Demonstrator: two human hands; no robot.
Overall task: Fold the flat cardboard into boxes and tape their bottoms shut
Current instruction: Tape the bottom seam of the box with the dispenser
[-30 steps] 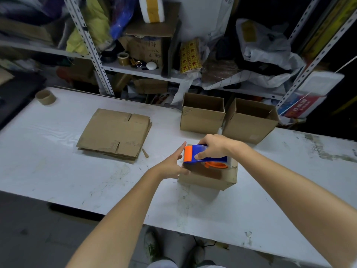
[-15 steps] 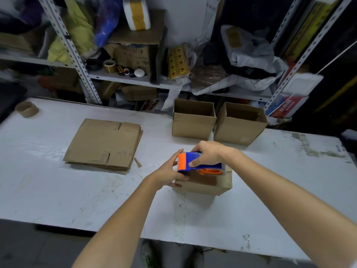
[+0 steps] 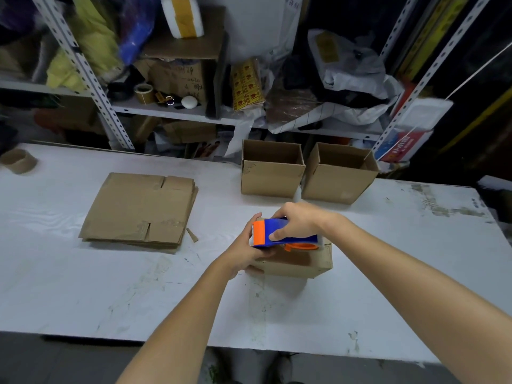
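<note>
A small cardboard box [image 3: 302, 263] stands bottom-up on the white table [image 3: 69, 286], in the middle. My right hand [image 3: 297, 221] grips a blue and orange tape dispenser [image 3: 277, 235] on top of the box, its orange end pointing left. My left hand [image 3: 249, 252] holds the box's left end, thumb up beside the dispenser's orange end and fingers curled round the left side. A stack of flat cardboard [image 3: 141, 209] lies to the left. Two folded boxes, one [image 3: 270, 176] and another [image 3: 336, 180], stand open-topped at the table's back edge.
A brown tape core [image 3: 18, 162] sits at the table's far left. A small cardboard scrap [image 3: 192, 235] lies by the flat stack. Cluttered metal shelves [image 3: 171, 109] rise behind the table. The table's front edge runs just below my forearms.
The dispenser has slid a little leftward along the box top. My left hand has gone from straight fingers against the box's end to curling round it. The camera tilted slightly.
</note>
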